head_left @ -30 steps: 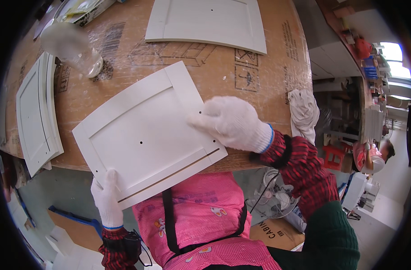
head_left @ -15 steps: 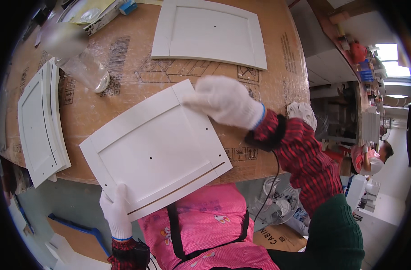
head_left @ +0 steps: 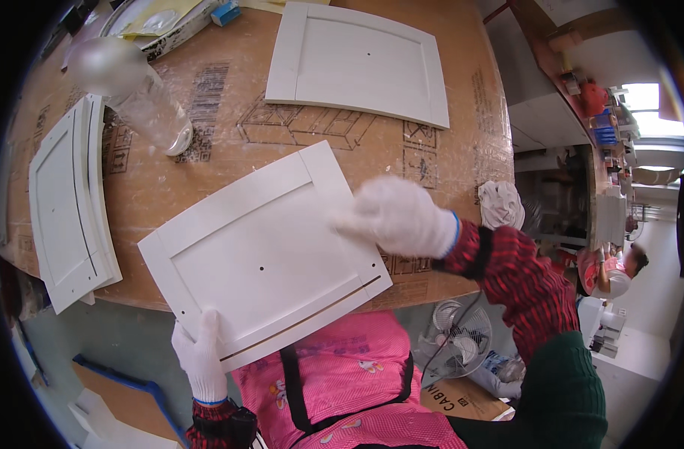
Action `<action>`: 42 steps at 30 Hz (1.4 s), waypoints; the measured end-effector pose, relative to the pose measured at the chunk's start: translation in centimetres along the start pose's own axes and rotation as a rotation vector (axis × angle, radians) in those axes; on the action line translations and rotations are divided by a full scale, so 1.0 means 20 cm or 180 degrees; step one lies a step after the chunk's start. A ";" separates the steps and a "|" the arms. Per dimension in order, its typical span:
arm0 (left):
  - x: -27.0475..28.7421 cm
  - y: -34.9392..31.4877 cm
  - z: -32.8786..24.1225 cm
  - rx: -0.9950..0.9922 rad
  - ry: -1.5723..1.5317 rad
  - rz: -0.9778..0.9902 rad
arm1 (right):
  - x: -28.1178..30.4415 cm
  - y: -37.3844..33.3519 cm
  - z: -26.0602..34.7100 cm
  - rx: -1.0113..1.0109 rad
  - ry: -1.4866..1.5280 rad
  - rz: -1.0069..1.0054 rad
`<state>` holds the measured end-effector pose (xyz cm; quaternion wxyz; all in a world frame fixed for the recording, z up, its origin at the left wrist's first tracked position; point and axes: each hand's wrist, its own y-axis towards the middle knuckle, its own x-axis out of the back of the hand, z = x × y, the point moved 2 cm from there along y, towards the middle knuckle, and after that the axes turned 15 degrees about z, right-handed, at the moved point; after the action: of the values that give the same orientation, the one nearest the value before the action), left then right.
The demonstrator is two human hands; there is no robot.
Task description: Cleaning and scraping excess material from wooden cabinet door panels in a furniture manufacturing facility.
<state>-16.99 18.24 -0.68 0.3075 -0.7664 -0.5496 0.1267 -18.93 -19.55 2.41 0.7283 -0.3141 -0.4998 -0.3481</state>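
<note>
A white framed panel [head_left: 263, 239], with small dark holes and a slot along its near edge, lies tilted at the table's front edge. My left hand [head_left: 199, 359], in a white knit glove, grips its near left corner, thumb on top. Over the panel's right side is my gloved right hand [head_left: 405, 217]; its fingers are smeared by motion, so whether they hold anything is hidden. Behind lies a second white panel [head_left: 360, 71]. To the left, more white panels [head_left: 61, 209] are stacked at an angle.
A clear bottle [head_left: 158, 123] with a blurred top stands on the cardboard-covered table [head_left: 229, 172]. A round tray [head_left: 166, 37] and a small blue block [head_left: 226, 13] sit at the back left. White cloth [head_left: 500, 204] lies at the right edge; a fan [head_left: 456, 337] stands below.
My right hand has moved down along the panel's right side, from its far right corner toward the near one. My left hand keeps its grip. The view has shifted slightly.
</note>
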 end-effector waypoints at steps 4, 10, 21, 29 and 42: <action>-0.01 -0.01 0.00 -0.0101 -0.0187 0.0035 | -0.01 -0.16 0.12 0.0184 0.0117 0.0779; -0.03 0.00 -0.01 0.0058 -0.0138 0.0123 | 0.05 0.10 -0.17 -0.0184 0.0073 -0.0423; 0.01 -0.03 -0.01 -0.0023 -0.0018 0.0004 | 0.00 0.03 -0.02 -0.0023 -0.0044 -0.0323; 0.02 0.00 0.04 0.0085 -0.0076 0.0064 | -0.04 0.03 0.00 -0.0104 0.0004 -0.0284; 0.02 0.00 0.02 0.0089 0.0078 0.0047 | 0.04 0.19 -0.16 -0.0468 0.0090 -0.0386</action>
<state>-17.07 18.68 -1.03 0.3240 -0.7676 -0.5382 0.1272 -13.98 -20.08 1.89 0.6878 -0.3309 -0.4807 -0.4317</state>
